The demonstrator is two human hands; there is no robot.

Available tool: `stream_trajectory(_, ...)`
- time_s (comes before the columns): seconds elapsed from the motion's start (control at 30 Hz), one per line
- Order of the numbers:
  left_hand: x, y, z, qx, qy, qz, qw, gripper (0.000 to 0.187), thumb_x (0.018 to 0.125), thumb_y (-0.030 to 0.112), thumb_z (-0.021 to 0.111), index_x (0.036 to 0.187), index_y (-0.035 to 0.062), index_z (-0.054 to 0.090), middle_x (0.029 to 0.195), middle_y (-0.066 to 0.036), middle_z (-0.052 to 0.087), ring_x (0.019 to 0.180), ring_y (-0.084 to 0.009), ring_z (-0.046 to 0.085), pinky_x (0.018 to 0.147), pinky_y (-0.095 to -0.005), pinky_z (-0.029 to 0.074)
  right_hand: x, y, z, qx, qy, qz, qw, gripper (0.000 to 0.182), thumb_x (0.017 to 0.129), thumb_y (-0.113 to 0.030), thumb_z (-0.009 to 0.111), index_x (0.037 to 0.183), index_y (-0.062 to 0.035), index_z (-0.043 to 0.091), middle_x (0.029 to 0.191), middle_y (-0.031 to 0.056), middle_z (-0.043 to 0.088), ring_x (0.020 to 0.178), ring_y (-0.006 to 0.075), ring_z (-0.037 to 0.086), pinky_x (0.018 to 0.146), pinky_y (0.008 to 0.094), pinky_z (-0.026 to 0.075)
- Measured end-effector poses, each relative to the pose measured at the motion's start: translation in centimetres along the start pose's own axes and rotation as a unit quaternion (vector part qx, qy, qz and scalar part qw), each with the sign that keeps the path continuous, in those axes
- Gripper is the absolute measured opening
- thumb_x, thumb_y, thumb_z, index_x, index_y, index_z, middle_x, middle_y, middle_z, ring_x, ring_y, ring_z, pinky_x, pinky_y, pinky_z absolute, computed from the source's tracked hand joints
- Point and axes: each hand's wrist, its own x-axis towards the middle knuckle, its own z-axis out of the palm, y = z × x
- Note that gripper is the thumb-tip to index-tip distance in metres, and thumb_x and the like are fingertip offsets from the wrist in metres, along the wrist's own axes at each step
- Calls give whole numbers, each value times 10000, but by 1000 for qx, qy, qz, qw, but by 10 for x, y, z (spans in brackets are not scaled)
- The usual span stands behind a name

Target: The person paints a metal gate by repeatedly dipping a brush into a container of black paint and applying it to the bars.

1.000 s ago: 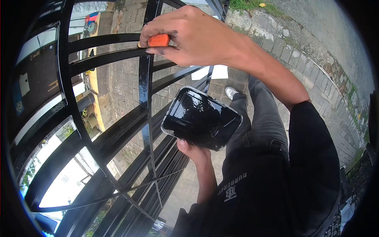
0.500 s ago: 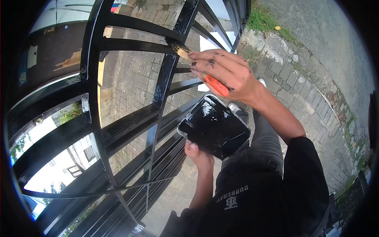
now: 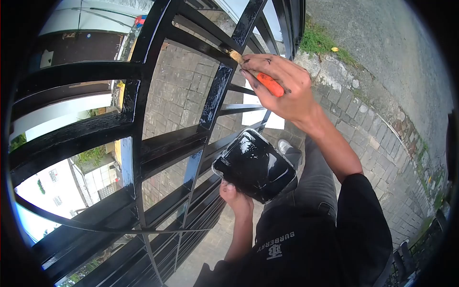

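Observation:
My right hand (image 3: 282,83), smudged with black, is closed round a paintbrush with an orange handle (image 3: 270,84). The brush's bristle end (image 3: 234,56) touches a black bar of the metal fence (image 3: 215,98), near where a bar meets an upright. Lower down, my left hand (image 3: 234,193) grips the near left edge of a tray (image 3: 256,165) coated with glossy black paint. The tray is tilted. Its underside and most of my left fingers are hidden. Parts of the fence look wet and shiny, and some pale patches show on it.
Black fence bars spread across the left and top. Behind them lie brick paving (image 3: 179,81) and a white sheet (image 3: 263,117) on the ground. Grass (image 3: 318,40) and a grey road (image 3: 382,48) are at the upper right. My shoe (image 3: 285,146) shows beside the tray.
The view has shifted, so the fence sits further right. The brush has stayed at the bar near the same joint. The tray appears slightly lower and further left.

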Motion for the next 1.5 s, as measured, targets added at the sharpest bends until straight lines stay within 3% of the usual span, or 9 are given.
stream_trajectory(0.1,-1,2,-3,24,-1,10,1000,660,826,498,600,1217,-21,488,1156,-119,578,1050,-241,586,912,-375,476,13,-10,2,-5,64,-80,995,188,711,-22,735,880,-34,653,860,82,671,786,218,676,659,284,552)
stream_trajectory(0.3,0,11,3,-5,10,12,1000,734,758,481,702,1173,-84,485,1104,-143,588,1000,-241,609,887,-356,497,15,-10,1,-10,46,-49,998,208,677,-8,732,868,-29,651,870,88,674,802,213,674,661,280,547)
stream_trajectory(0.53,4,8,-9,-28,-2,6,1000,701,766,459,684,1161,-86,488,1078,-137,586,978,-237,606,866,-355,498,44,-31,-6,38,146,-149,977,229,663,16,736,872,-20,650,895,103,679,758,219,667,624,274,539)
stream_trajectory(0.93,2,20,-5,-107,-15,25,994,470,860,336,582,1096,-67,530,1039,-125,601,936,-206,599,836,-331,482,-65,-49,-143,-187,123,222,949,128,787,22,676,911,5,652,940,132,684,887,210,670,759,304,529)
stream_trajectory(1.1,7,-1,-5,-134,-26,23,990,391,937,312,466,1037,-53,562,987,-120,623,876,-207,618,779,-342,505,-107,-72,-203,-226,120,258,931,121,797,18,662,917,21,649,934,127,680,859,190,661,735,292,535)
stream_trajectory(1.17,6,-5,-4,-143,-12,-37,989,306,904,221,533,1067,-38,546,1006,-111,599,892,-202,606,786,-332,505,-126,-81,-222,-247,131,262,924,117,801,13,659,917,26,649,909,127,680,844,188,661,732,292,535)
stream_trajectory(1.3,-9,11,13,-121,-16,-30,992,266,900,227,539,1036,2,576,918,-60,621,786,-137,622,659,-288,529,-162,-92,-249,-280,153,293,901,113,814,-6,656,917,38,648,843,116,677,793,168,656,720,283,530)
stream_trajectory(1.37,-10,7,9,-82,1,-33,996,305,892,278,569,1045,15,586,838,-7,595,691,-89,570,572,-231,487,-166,-100,-245,-241,164,294,910,117,820,-17,659,920,41,647,836,110,677,785,157,651,722,278,526)
stream_trajectory(1.5,-13,-5,4,-123,7,16,992,340,872,354,603,955,25,579,813,-21,596,636,-99,560,525,-243,443,-165,-115,-219,-175,208,311,911,133,829,-37,674,925,50,647,863,103,676,805,145,641,746,267,514)
